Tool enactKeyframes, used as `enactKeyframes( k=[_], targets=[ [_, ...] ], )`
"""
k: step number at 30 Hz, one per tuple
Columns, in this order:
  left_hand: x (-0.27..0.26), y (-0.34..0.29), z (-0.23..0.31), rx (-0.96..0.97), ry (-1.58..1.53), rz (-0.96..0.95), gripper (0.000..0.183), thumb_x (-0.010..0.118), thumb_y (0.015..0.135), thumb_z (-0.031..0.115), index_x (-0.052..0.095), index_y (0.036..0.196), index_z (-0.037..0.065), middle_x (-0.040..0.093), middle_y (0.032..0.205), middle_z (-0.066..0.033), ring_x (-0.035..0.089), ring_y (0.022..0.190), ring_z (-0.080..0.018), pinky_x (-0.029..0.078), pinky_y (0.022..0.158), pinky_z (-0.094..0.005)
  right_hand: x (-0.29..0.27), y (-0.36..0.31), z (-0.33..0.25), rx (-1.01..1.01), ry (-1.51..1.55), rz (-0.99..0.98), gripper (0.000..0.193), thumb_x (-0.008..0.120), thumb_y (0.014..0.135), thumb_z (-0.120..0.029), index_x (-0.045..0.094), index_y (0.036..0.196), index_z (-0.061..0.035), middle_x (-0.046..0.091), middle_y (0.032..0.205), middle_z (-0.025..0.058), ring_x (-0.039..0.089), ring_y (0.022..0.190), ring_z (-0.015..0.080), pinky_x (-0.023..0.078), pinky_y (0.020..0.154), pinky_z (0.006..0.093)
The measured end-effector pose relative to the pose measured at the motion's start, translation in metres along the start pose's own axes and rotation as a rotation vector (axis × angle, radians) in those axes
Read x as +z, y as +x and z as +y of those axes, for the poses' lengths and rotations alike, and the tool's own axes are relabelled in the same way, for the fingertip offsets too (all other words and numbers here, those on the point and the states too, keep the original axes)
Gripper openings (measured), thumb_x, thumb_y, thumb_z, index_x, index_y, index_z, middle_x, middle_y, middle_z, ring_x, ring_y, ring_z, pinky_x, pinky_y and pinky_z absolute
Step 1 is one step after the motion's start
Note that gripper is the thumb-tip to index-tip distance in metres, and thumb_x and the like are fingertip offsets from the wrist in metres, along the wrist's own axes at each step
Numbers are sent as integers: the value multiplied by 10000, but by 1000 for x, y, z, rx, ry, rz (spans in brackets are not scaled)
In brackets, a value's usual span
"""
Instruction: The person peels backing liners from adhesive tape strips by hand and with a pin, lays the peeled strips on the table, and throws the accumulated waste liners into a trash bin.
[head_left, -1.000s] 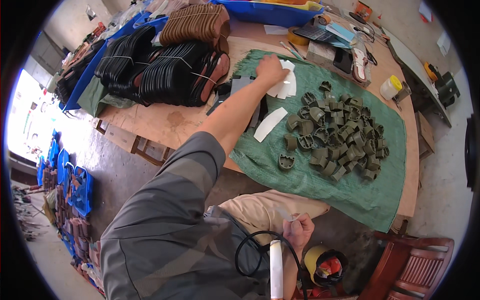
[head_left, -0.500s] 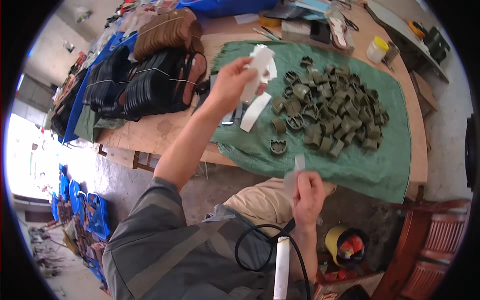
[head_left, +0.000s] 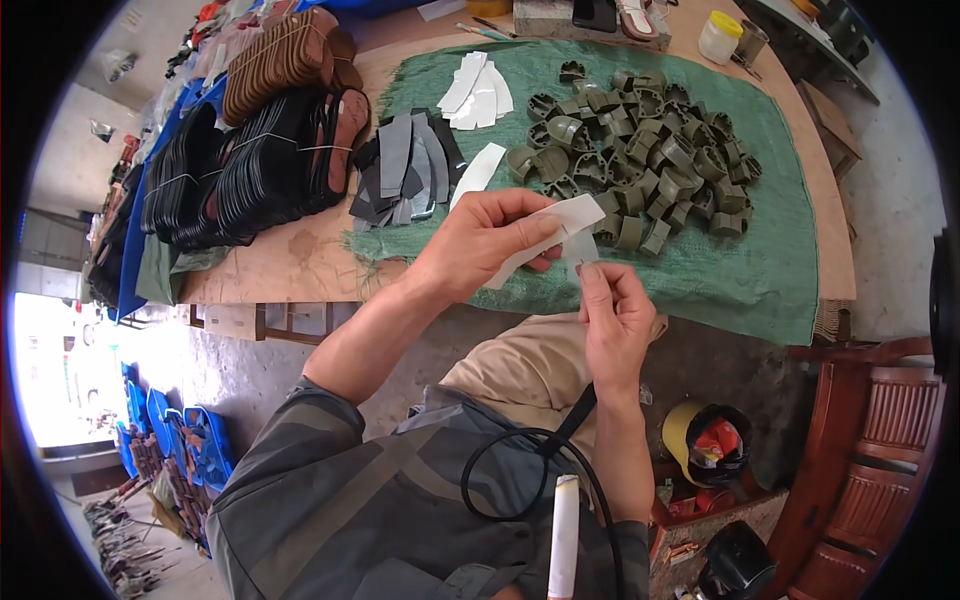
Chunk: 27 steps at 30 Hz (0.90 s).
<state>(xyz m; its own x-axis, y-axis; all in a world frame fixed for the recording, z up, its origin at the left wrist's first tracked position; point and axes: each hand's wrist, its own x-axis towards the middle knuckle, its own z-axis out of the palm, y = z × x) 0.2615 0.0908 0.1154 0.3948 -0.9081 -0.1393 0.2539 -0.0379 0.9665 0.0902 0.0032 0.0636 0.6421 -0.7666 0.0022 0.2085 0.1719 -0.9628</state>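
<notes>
My left hand point(head_left: 485, 240) pinches a curved white strip point(head_left: 578, 214) between thumb and fingers above the near part of a green woven sheet point(head_left: 750, 305). Just right of it, my right hand point(head_left: 617, 322) pinches a thin translucent strip point(head_left: 578, 248), whose upper end meets or overlaps the white one; whether the two are stuck together I cannot tell. Beyond my left hand lie a single white strip point(head_left: 482, 168), a fan of white strips point(head_left: 484, 92) and a pile of grey and black strips point(head_left: 398, 160). Many olive-green shoe heels point(head_left: 680, 150) are heaped to the right.
Tied stacks of black insoles point(head_left: 268, 155) and brown insoles point(head_left: 275, 68) fill the table's left side. At the far right stands a yellow-lidded jar point(head_left: 720, 38). A cigarette point(head_left: 563, 535) and a black cable loop point(head_left: 470, 490) are close below. A wooden chair point(head_left: 880, 470) stands right.
My left hand has come nearer with one white strip, leaving the fan of white strips on the sheet. My right hand has risen slightly, bringing the translucent strip against it. The view has shifted.
</notes>
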Motion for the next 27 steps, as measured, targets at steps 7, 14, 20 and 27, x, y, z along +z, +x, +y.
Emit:
enactKeyframes(
  k=[7,14,20,27],
  targets=[
    [4,3,-4,-108,33,-1,210,675,964,146,717,1078,-26,733,895,-83,675,789,-113,556,707,-270,1,2,2,23,28,-19,154,622,1007,-179,637,942,-40,562,721,-51,417,595,4,311,530,178],
    [3,3,-12,-143,76,-8,194,668,971,147,724,1064,-14,733,927,-73,682,790,-114,554,668,-268,0,6,7,94,160,-29,161,638,995,-160,634,917,-20,508,655,-72,372,539,4,283,483,193],
    [11,3,-32,-300,-568,-219,199,632,986,148,689,1095,-9,715,1033,-117,704,903,-206,580,819,-355,-10,7,34,388,837,-280,159,562,1019,-190,629,1006,-46,434,591,-64,325,455,25,269,423,199],
    [17,1,-45,-359,-673,-232,269,591,1011,223,665,1122,-10,707,1045,-147,705,936,-272,580,859,-412,-17,4,44,448,1050,-377,165,541,1025,-191,624,1018,-49,435,576,-46,321,438,27,272,424,187]
  ],
)
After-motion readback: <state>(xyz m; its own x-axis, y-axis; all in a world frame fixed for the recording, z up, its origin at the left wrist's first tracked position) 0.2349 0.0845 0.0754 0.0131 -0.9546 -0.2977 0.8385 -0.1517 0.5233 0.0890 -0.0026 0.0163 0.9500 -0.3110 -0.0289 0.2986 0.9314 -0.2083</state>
